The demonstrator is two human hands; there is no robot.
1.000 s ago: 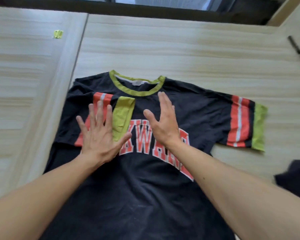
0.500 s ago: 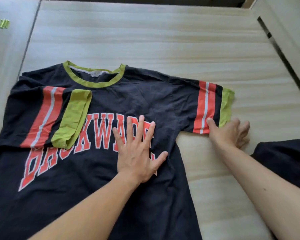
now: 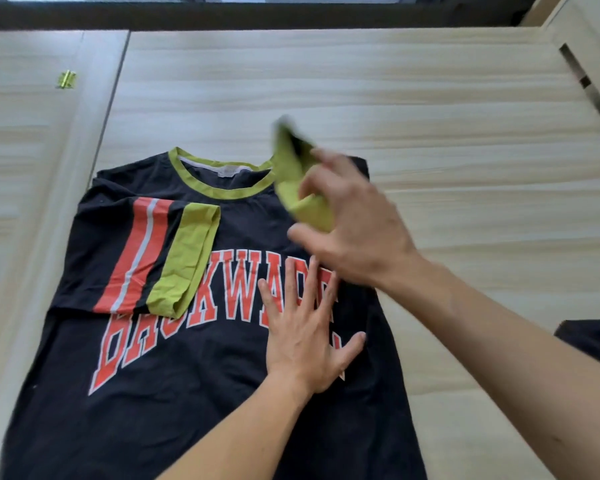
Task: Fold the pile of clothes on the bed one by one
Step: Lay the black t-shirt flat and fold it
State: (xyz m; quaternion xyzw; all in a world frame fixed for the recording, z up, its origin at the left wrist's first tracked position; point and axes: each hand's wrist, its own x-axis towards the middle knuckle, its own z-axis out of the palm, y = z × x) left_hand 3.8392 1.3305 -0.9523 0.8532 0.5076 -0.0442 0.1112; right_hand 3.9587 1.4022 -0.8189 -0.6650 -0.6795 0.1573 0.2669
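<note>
Swung up off the bed, the green sleeve cuff is pinched in the right hand (blurred), hiding lettering on the black T-shirt mid-bed; the left hand presses flat. A dark garment lies toward the right edge.

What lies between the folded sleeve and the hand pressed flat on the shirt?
In the head view, only red letters on the shirt lie between the folded sleeve and the left hand.

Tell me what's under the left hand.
The left hand lies flat on the black shirt, over the end of its red lettering. "BACKWA" reads plainly; the letters after that are mostly covered by the hand and cannot be read.
</note>
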